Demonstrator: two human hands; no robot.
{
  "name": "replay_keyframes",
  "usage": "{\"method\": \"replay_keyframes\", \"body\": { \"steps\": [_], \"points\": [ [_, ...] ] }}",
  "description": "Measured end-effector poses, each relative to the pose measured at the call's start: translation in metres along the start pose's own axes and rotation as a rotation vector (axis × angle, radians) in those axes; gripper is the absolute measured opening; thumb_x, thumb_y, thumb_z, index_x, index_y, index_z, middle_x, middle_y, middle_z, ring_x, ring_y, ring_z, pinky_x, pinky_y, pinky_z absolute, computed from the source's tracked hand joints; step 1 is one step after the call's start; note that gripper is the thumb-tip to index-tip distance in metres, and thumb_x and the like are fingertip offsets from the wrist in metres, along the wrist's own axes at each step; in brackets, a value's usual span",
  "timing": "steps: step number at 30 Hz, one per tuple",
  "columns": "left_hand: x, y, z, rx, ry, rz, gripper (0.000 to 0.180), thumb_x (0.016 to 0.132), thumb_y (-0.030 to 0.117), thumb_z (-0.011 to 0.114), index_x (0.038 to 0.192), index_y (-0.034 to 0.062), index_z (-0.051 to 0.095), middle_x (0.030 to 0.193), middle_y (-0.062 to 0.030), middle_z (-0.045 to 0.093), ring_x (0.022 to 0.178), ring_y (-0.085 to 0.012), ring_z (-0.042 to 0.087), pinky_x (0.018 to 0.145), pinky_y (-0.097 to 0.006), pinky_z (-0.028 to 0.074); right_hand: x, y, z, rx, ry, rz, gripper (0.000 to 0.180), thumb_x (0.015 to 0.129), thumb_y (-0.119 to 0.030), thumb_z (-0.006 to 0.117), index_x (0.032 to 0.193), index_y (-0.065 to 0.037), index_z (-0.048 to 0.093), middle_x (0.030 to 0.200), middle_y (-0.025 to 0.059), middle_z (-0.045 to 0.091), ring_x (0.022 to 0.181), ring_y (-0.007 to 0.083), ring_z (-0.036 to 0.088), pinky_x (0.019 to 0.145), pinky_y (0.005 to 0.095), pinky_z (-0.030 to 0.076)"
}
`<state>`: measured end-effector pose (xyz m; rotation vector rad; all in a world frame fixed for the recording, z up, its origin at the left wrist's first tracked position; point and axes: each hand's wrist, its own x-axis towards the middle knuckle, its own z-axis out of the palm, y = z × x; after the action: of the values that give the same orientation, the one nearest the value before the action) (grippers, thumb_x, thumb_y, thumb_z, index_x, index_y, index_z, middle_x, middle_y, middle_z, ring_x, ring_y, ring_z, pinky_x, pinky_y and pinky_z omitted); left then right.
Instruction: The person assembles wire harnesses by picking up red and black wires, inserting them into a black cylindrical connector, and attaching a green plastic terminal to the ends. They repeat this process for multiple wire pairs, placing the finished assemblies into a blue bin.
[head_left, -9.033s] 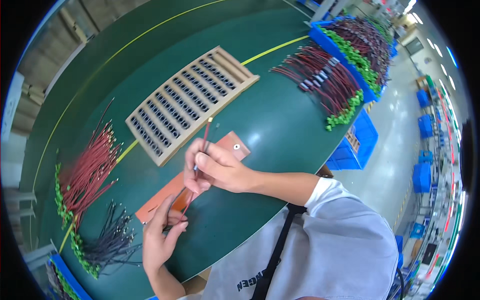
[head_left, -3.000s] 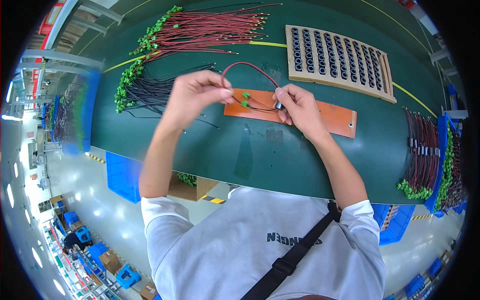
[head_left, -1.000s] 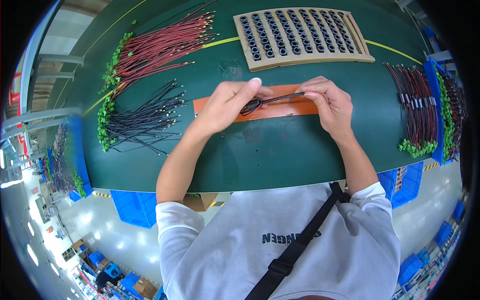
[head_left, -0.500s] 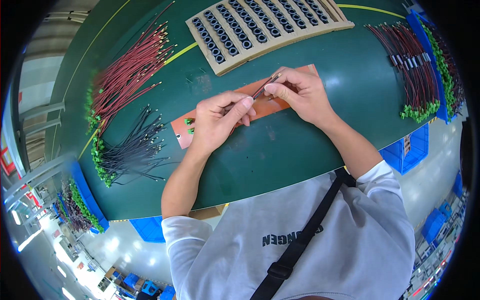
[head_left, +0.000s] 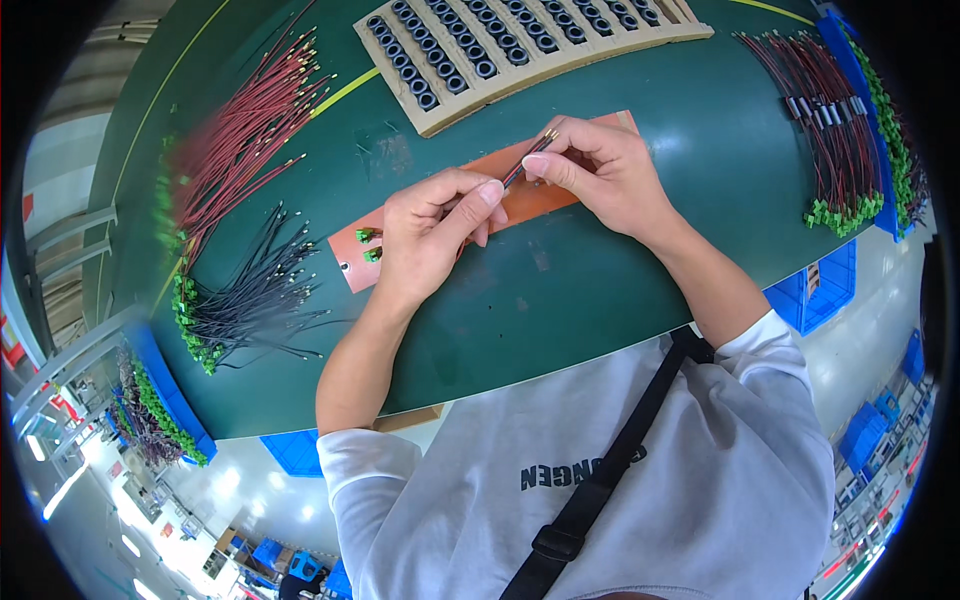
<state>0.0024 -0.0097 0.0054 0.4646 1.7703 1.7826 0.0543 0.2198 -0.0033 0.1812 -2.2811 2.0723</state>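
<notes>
Both hands pinching a small wire bundle over an orange mat on a green desk.

The desk [head_left: 620,300] is dark green with a yellow line across it, in what looks like a factory hall with blue bins along the edges. The wire bundle [head_left: 528,160] sits just above the orange mat [head_left: 545,195], near the middle of the desk. It runs diagonally, its metal tips pointing up and to the right toward the tray of black rings [head_left: 500,45]. The left hand [head_left: 430,235] has thumb and fingers pressed together on the lower end, and the right hand [head_left: 600,170] pinches the upper part with its fingers closed on it. Loose red wires [head_left: 245,130] and black wires [head_left: 250,300] lie off to the left, with more red wires [head_left: 825,120] on the right.
</notes>
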Motion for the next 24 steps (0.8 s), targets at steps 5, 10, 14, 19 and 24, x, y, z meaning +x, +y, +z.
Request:
{"method": "replay_keyframes", "body": {
  "steps": [5,10,14,19,24],
  "points": [
    [0.000,0.003,0.000,0.030,-0.001,-0.005,0.016,0.102,0.013,0.066,0.102,-0.0022,0.073,0.083,-0.0102,0.072,0.064,-0.0121,0.062,0.056,-0.024,0.047,0.000,-0.001,0.001,-0.014,0.006,-0.020,0.015,0.098,-0.014,0.072,0.093,0.000,0.072,0.084,0.0034,0.072,0.077,0.0060,0.064,0.068,0.0232,0.052],
    [0.001,0.001,0.000,0.018,-0.019,0.028,0.016,0.102,0.013,0.066,0.103,-0.0012,0.073,0.083,-0.0085,0.072,0.064,-0.0102,0.060,0.056,-0.023,0.045,0.000,0.001,0.002,-0.007,0.015,-0.025,0.016,0.098,-0.015,0.073,0.093,0.000,0.072,0.082,0.0031,0.072,0.075,0.0059,0.064,0.067,0.0229,0.052],
    [0.000,-0.003,-0.001,0.035,-0.023,0.051,0.016,0.103,0.013,0.066,0.103,-0.0018,0.073,0.082,-0.0081,0.071,0.065,-0.0100,0.061,0.056,-0.022,0.045,-0.001,-0.006,0.003,0.003,0.020,0.036,0.017,0.098,-0.016,0.073,0.092,0.000,0.073,0.082,0.0024,0.072,0.074,0.0066,0.065,0.067,0.0224,0.052],
    [0.001,0.000,0.001,0.124,-0.037,-0.014,0.017,0.102,0.015,0.067,0.102,-0.0003,0.074,0.080,-0.0046,0.071,0.064,-0.0065,0.058,0.057,-0.023,0.046,-0.001,-0.004,0.003,-0.066,0.043,0.020,0.018,0.097,-0.018,0.074,0.091,-0.001,0.074,0.080,0.0011,0.070,0.070,0.0073,0.063,0.062,0.0238,0.050],
    [0.007,0.009,-0.001,0.140,-0.051,-0.031,0.017,0.105,0.012,0.061,0.110,-0.0019,0.069,0.092,-0.0072,0.071,0.077,-0.0106,0.064,0.070,-0.025,0.052,-0.005,-0.004,0.004,-0.509,0.188,-0.258,0.021,0.094,-0.021,0.076,0.082,-0.005,0.070,0.072,0.0022,0.063,0.067,0.0136,0.058,0.066,0.0307,0.043]
  ]
}}
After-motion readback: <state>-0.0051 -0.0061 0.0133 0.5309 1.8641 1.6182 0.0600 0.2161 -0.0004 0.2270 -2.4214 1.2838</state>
